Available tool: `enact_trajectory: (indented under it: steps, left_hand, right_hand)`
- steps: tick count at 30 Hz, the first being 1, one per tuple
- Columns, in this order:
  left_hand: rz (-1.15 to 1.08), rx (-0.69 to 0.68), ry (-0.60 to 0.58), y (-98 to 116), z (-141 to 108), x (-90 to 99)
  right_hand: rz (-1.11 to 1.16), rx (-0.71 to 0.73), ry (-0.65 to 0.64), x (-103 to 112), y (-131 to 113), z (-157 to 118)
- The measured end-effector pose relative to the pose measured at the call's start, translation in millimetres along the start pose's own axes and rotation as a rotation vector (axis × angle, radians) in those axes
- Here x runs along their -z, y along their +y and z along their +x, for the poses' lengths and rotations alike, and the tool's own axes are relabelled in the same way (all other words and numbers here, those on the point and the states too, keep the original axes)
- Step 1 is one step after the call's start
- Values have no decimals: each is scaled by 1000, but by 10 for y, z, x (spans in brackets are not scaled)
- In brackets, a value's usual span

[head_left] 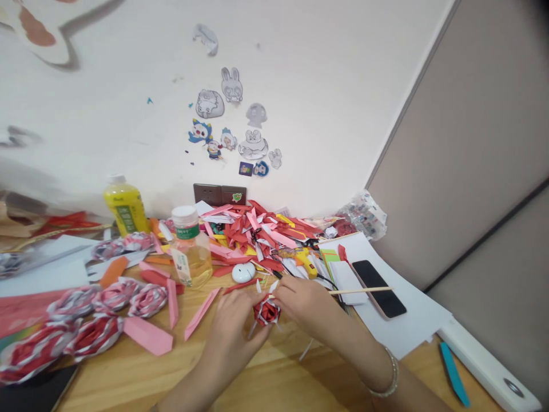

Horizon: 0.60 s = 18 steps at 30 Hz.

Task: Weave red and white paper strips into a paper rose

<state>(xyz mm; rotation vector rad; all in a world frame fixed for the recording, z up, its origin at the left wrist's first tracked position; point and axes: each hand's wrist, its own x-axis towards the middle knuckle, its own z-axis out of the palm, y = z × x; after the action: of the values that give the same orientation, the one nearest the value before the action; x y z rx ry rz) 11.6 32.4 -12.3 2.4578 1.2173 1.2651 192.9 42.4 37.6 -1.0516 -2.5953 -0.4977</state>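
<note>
A small red folded-paper rose point(266, 312) with white edges and pale pointed tips sits between my hands, above the wooden table. My left hand point(234, 320) is closed around its left side, thumb below it. At the flower's right edge, my right hand point(298, 300) is closed on a thin wooden stick point(362, 290). The stick runs out to the right behind the wrist, and its near end reaches the rose's upper edge. My fingers partly cover both the rose and the stick.
Folded paper strips point(253, 229) are heaped at the wall. Nearby are a drink bottle point(126, 206), a jar of yellowish liquid point(191, 252), a white earbud case point(243, 273), a yellow glue gun point(306, 262) and a phone point(380, 289). Twisted paper coils point(94, 335) lie at left.
</note>
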Motion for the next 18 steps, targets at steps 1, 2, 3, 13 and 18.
enact_trajectory:
  steps: [1, 2, 3, 13, 18]
  left_hand:
    - [-2, -1, 4, -3, -2, -3]
    - [-5, -4, 8, -7, -5, -5]
    - [-7, -4, 8, -9, -7, -6]
    - [-20, 8, 22, -8, -13, 4]
    - [-23, 24, 18, -15, -22, -6]
  right_hand:
    - [-3, -1, -2, 10, -8, 1]
    - [-2, -4, -7, 18, -18, 1]
    - [3, -9, -12, 23, -29, 2]
    - [-64, -74, -9, -79, -65, -20]
    - [-128, -34, -28, -90, -61, -25]
